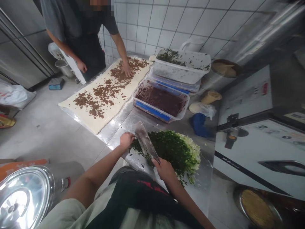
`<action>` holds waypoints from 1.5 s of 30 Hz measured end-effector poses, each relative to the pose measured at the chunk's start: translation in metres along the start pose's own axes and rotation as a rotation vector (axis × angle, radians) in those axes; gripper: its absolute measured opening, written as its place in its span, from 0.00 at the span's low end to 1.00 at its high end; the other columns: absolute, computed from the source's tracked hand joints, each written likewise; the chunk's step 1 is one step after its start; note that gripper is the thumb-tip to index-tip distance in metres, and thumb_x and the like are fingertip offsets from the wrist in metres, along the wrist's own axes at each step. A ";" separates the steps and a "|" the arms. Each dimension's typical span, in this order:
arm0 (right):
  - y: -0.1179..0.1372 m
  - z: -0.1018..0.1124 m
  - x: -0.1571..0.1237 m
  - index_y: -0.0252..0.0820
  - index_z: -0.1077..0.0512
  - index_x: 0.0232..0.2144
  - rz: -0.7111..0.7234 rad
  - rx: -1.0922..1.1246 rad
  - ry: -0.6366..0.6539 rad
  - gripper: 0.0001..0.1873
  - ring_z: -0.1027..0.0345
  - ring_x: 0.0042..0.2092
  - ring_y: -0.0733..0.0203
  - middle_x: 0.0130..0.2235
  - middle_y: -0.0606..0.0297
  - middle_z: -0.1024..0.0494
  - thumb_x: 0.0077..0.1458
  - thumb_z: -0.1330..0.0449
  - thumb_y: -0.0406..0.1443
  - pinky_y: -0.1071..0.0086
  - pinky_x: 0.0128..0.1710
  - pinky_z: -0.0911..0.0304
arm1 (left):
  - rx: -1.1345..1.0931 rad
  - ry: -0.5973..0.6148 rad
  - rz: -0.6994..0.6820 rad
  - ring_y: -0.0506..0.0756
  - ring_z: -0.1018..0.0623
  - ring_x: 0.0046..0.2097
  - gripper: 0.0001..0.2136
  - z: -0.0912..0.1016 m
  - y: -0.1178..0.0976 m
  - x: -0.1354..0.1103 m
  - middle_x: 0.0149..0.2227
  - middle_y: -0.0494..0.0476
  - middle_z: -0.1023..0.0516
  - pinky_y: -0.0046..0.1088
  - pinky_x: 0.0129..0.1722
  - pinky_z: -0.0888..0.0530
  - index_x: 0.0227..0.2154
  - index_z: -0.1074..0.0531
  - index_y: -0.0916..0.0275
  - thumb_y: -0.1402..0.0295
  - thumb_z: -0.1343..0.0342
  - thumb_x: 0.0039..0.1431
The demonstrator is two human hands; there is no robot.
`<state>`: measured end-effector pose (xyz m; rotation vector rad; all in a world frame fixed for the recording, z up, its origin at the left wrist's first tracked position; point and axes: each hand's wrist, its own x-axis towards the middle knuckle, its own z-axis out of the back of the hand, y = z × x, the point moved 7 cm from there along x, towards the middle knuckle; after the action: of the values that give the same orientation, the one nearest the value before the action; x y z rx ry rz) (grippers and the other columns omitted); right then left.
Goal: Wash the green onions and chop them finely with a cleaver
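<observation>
My right hand (164, 168) is closed round the handle of a broad cleaver (145, 141), whose blade lies across the near edge of a heap of chopped green scallions (176, 149) on the steel table (124, 124). My left hand (126, 140) is closed, with its fingers curled at the far end of the blade by the left edge of the heap. Whether it grips the blade I cannot make out.
Across the table another person's hand (127, 69) spreads brown filling on a long sheet of dough (95, 122). Clear tubs hold dark filling (162, 101) and greens (183, 65). A blue cloth (199, 124) lies right of the heap. A steel lid (23, 197) is at lower left.
</observation>
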<state>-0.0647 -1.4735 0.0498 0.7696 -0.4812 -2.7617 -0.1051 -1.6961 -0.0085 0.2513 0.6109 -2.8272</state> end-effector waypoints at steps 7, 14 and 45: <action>0.003 -0.002 0.000 0.40 0.30 0.34 0.014 -0.020 0.003 0.20 0.32 0.31 0.61 0.29 0.60 0.25 0.55 0.57 0.44 0.74 0.27 0.48 | -0.002 0.083 0.037 0.53 0.29 0.35 0.10 0.000 0.009 0.012 0.32 0.57 0.26 0.26 0.33 0.35 0.29 0.27 0.62 0.65 0.51 0.49; 0.012 -0.011 -0.003 0.42 0.31 0.34 0.074 -0.036 0.073 0.20 0.32 0.34 0.61 0.32 0.61 0.25 0.56 0.59 0.44 0.74 0.30 0.47 | -0.046 0.134 0.113 0.51 0.28 0.32 0.08 -0.010 0.039 -0.036 0.30 0.53 0.26 0.24 0.30 0.36 0.29 0.28 0.60 0.65 0.51 0.50; 0.024 -0.005 -0.030 0.41 0.29 0.33 0.156 -0.298 0.041 0.17 0.30 0.36 0.56 0.31 0.57 0.24 0.55 0.54 0.41 0.66 0.34 0.38 | 0.088 0.238 0.134 0.57 0.26 0.37 0.12 -0.019 0.025 -0.055 0.33 0.57 0.24 0.28 0.32 0.33 0.33 0.30 0.57 0.60 0.56 0.52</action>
<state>-0.0336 -1.4871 0.0683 0.6824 -0.1110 -2.5843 -0.0437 -1.6993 -0.0236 0.6274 0.4951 -2.7184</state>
